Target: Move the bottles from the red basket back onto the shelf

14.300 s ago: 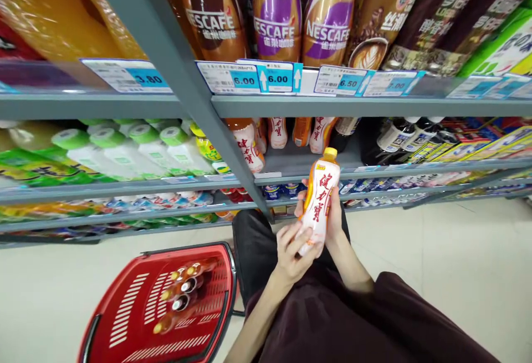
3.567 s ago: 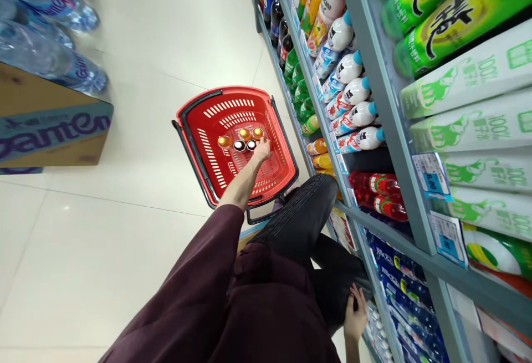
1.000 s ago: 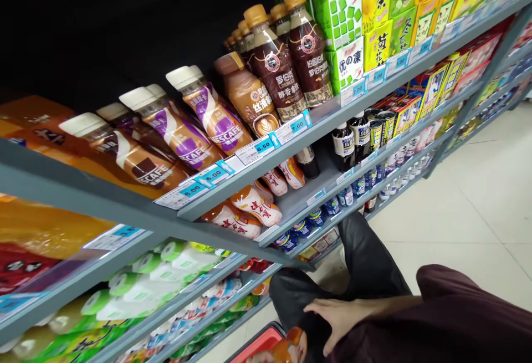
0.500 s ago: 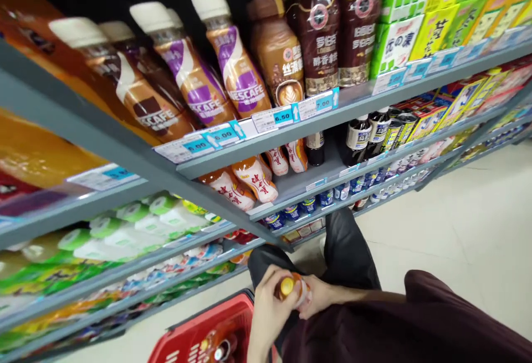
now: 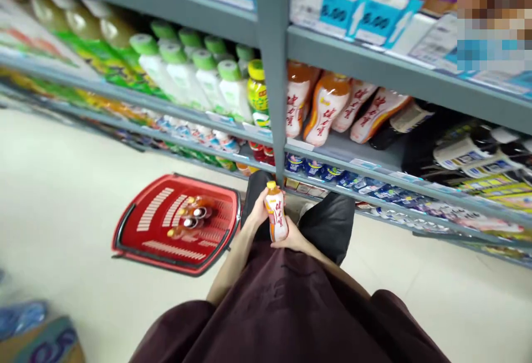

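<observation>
Between both hands, in front of my body, is a drink bottle (image 5: 277, 216) with a yellow cap, orange contents and a white label with red characters. My left hand (image 5: 260, 208) is wrapped round its upper left side. My right hand (image 5: 293, 235) grips it low on the right, near its base. Its cap end points toward the shelves and its label faces up at me. Similar bottles (image 5: 328, 109) stand on the shelf ahead, right of the upright. A red shopping basket (image 5: 152, 252) sits on the floor to my left, with several bottles (image 5: 195, 216) lying in it.
Grey shelving with an upright post (image 5: 272, 36) crosses in front of me. White bottles with green caps (image 5: 203, 77) line the left shelf; dark bottles (image 5: 469, 149) are at right. Blue price tags (image 5: 332, 13) hang on the upper edge. A carton (image 5: 45, 346) stands at lower left.
My view has swung left and down, bringing the whole basket into sight. The bottle in my hands has been turned, so its label now shows. Both hands still hold it.
</observation>
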Available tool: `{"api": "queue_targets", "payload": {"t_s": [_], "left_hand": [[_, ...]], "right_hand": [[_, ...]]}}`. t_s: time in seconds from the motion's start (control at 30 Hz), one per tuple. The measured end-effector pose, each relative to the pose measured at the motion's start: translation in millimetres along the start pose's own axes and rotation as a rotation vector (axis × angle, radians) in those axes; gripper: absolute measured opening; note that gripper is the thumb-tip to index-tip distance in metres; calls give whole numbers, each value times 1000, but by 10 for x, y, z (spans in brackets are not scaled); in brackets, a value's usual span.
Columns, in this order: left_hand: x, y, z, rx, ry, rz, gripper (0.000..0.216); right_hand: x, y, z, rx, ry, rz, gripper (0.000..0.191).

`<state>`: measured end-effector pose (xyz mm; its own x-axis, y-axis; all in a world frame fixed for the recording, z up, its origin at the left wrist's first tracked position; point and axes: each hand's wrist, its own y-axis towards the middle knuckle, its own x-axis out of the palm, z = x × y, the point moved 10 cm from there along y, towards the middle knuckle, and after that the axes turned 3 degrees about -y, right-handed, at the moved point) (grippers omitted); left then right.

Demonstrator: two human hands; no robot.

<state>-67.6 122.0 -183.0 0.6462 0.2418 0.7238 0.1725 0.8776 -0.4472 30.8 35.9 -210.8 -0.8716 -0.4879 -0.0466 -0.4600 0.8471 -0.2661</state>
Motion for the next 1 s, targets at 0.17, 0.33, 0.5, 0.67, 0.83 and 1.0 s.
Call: {"api": "queue_targets", "payload": {"t_s": [0.17, 0.33, 0.5, 0.67, 0.83, 1.0], "left_hand": [[-308, 81, 55, 51, -141, 69, 52], [-493, 182, 8, 55, -252, 107, 49], [-513, 244, -14, 36, -319, 71, 43], [-539, 290, -31, 28, -367, 29, 44], [-535, 318, -50, 2, -420, -22, 47], [-516, 313, -48, -4, -432, -49, 46]], "right_hand": [[76, 23, 90, 39, 49, -68, 117], [66, 25, 98, 59, 4, -71, 117], [37, 25, 128, 89, -75, -45, 113], [-7, 34, 188, 111, -137, -20, 110], [-19, 40, 190, 115, -180, -25, 111], [-12, 41, 139, 103, -200, -30, 109]]}}
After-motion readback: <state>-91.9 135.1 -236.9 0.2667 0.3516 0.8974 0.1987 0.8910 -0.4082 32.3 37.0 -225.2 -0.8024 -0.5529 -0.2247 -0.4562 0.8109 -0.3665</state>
